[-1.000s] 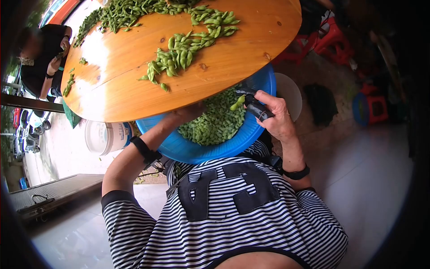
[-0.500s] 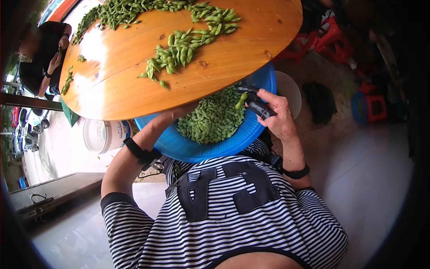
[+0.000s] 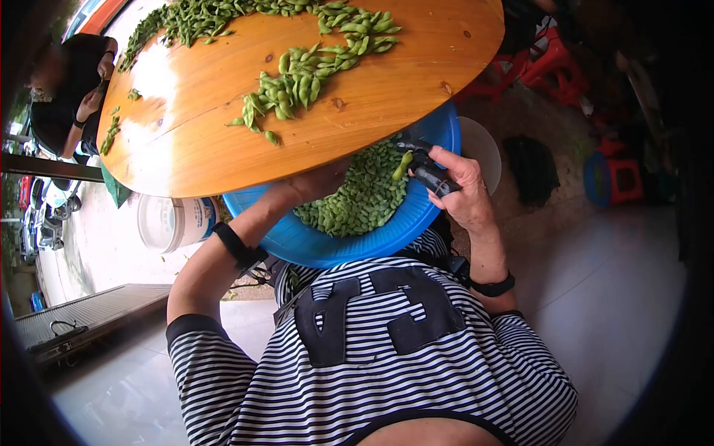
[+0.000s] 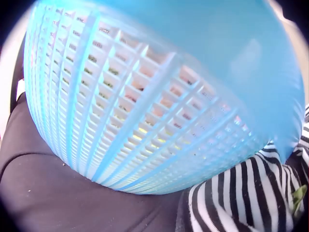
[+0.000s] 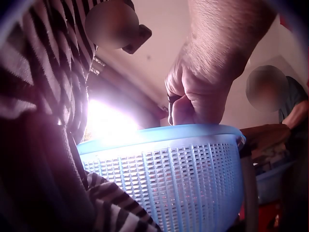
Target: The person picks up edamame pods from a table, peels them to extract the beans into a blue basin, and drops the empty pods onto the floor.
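Observation:
My right hand is over the right side of a blue plastic basket, with black coverings on its thumb and a finger. Between these covered tips it pinches a green edamame pod. Shelled green beans fill the bottom of the basket. My left hand reaches over the basket's left side, its fingers hidden by the table edge and beyond. In the left wrist view the basket's slotted wall blocks that hand. The right wrist view has the right hand just above the basket rim.
An orange-brown wooden table overhangs the basket, with edamame pods piled across it. A white bucket stands left, a pale tub right. Red stools are at far right. Another person sits at the table's left.
My left hand has shifted right over the beans, out from further under the table edge. My right hand keeps its pinch on the pod, almost unmoved.

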